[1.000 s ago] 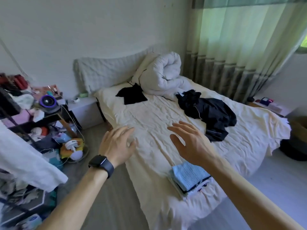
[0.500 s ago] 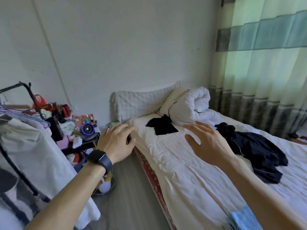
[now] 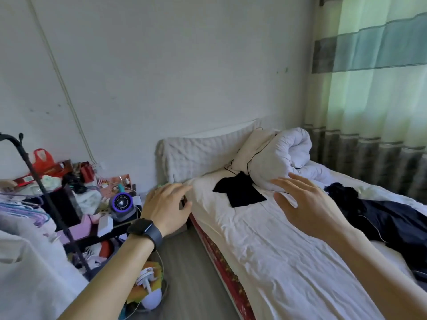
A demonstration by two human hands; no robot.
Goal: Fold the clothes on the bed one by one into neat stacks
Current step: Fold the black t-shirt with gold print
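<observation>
Both hands empty, fingers spread. Small flat black cloth garment [image 3: 239, 191] lies on white-sheeted bed [image 3: 265, 250] near rolled duvet, between and beyond left hand [image 3: 167, 207] and right hand [image 3: 307, 204]; right looks slightly nearer.

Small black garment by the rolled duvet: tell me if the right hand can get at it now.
Probably yes. The right hand is open over the sheet just beside the small black garment, with only bare sheet between them.

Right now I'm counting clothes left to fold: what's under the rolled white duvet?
Only the sheet shows beneath the duvet; a black garment touches its near edge. Anything further under is covered.
</observation>
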